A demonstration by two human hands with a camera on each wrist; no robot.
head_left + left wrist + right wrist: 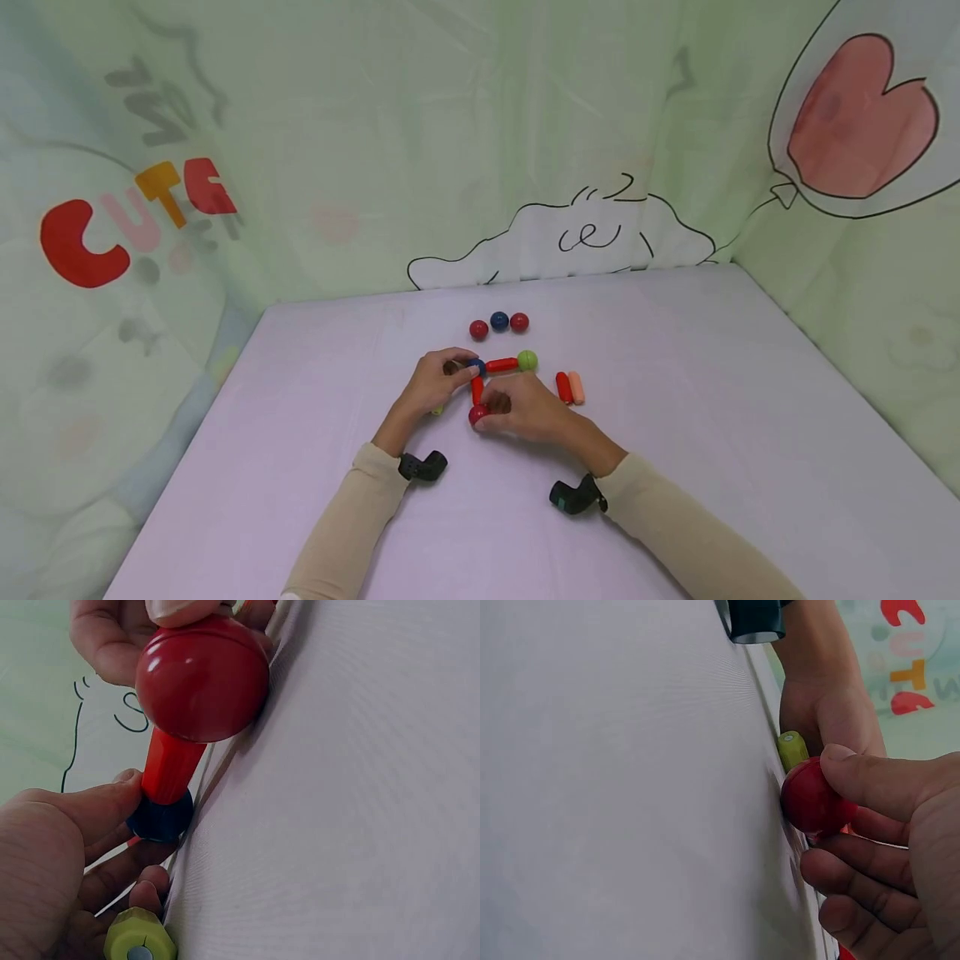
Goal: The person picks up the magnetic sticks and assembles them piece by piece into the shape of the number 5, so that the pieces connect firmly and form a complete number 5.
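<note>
My left hand (437, 382) pinches a blue ball (160, 819) between thumb and fingers. From that ball one red rod (502, 365) runs right to a green ball (527, 361). A second red rod (172, 766) runs from it toward me, ending at a red ball (202, 681). My right hand (528, 407) grips this red ball, thumb on one side and fingers on the other. A yellow-green rod (140, 934) with a metal end lies beside the left hand, mostly hidden by it in the head view.
Behind the hands sit a red ball (478, 330), a blue ball (499, 321) and another red ball (519, 322) on the lilac table (675, 375). To the right lie a red rod (564, 388) and an orange rod (576, 387). Printed cloth (337, 125) hangs behind.
</note>
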